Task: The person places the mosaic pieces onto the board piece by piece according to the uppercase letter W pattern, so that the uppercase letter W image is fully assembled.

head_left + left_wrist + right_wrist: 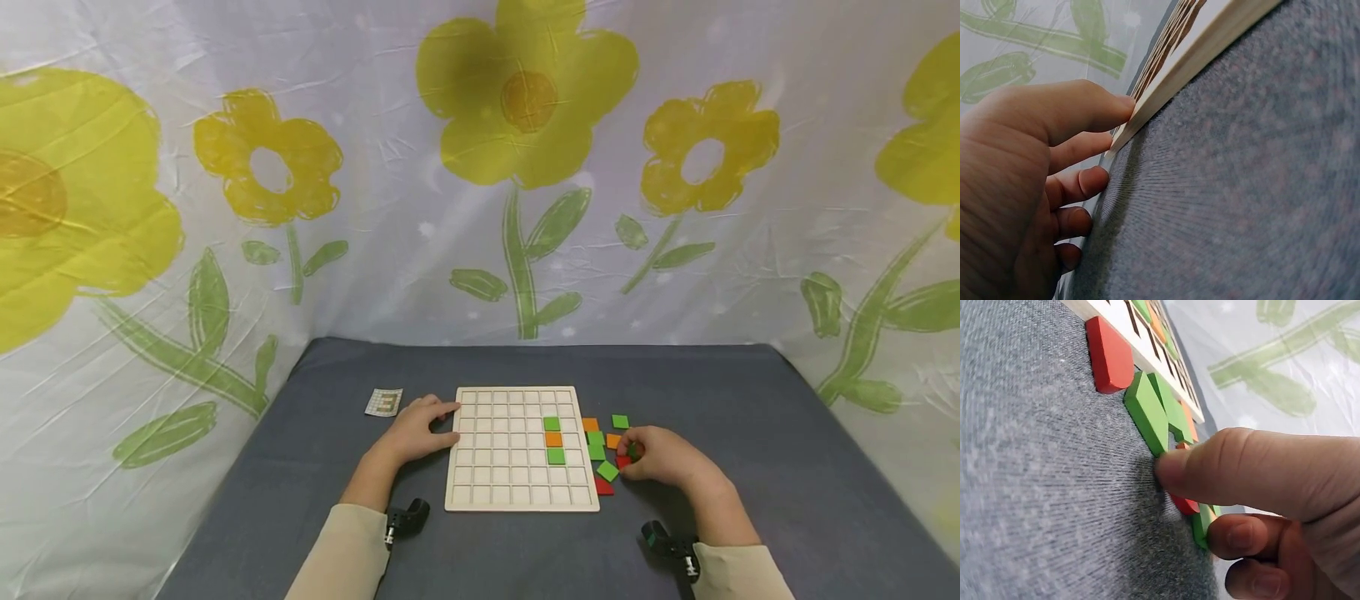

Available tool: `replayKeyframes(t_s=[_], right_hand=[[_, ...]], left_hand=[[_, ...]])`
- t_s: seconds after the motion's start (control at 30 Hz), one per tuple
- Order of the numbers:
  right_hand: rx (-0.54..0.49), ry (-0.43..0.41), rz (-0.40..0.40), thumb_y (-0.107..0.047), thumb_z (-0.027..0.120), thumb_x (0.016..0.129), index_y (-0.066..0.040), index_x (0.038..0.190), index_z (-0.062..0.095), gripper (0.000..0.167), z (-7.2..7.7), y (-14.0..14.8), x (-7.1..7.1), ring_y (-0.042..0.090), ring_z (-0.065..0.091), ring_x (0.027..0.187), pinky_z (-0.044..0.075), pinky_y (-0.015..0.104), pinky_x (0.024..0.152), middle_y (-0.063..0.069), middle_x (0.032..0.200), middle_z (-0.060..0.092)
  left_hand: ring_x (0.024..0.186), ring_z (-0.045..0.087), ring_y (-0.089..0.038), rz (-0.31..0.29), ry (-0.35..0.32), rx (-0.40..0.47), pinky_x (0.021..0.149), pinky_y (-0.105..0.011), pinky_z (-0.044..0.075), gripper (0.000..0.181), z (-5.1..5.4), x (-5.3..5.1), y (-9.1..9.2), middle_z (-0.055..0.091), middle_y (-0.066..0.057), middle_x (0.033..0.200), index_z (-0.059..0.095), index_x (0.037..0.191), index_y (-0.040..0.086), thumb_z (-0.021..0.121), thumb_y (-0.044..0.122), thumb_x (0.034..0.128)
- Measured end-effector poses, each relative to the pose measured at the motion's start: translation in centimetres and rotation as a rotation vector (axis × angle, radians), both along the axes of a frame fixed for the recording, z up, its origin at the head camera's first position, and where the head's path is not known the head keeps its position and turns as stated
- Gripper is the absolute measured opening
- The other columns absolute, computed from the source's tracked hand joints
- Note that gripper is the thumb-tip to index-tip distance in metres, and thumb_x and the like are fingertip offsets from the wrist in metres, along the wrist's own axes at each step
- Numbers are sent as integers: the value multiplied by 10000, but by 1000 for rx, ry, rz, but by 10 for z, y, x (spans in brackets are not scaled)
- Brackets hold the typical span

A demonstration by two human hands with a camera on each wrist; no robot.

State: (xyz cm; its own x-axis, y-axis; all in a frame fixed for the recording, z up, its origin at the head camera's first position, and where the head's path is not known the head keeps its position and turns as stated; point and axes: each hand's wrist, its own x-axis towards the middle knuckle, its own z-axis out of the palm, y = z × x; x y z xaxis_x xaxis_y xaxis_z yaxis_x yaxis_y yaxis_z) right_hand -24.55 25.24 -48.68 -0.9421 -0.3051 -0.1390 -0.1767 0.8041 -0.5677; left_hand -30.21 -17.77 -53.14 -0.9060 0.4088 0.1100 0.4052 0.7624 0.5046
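A pale wooden grid board (495, 457) lies flat, with two green squares and one orange square (553, 438) in a column right of its middle. My left hand (420, 432) steadies the board's left edge, thumb and index finger spread apart; the left wrist view has its thumb against the wooden edge (1166, 84). Beyond the board's right side, my right hand (663, 457) has thumb and index finger curled around a red tile (623, 462), and a green tile (633, 451) shows beneath the fingers. In the right wrist view the thumb covers most of the red tile (1185, 504).
Several loose green, orange and red tiles lie along the board's right edge, among them a green one (619, 421) at the back and a red one (604, 487) at the front. A small patterned card (384, 402) lies left of the board. A flowered curtain hangs behind.
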Motion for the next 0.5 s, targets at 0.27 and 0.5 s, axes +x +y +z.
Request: replayKeyframes(t_s=[0.27, 0.5], right_hand=[[38, 22, -4, -90, 807, 765, -132, 932, 689, 209, -2, -2, -4, 160, 427, 586, 333, 333, 579, 1, 675, 465], [52, 11, -10, -82, 815, 755, -158, 939, 685, 238, -4, -6, -4, 171, 452, 601, 347, 335, 584, 8, 687, 492]], left_hand=[[878, 404, -169, -9, 0, 3, 782, -425, 358, 569, -1, -1, 0, 489, 37, 980, 615, 1450, 151, 736, 365, 936], [879, 412, -168, -8, -1, 1, 786, -425, 363, 573, 0, -2, -1, 491, 42, 979, 622, 1443, 148, 741, 372, 929]])
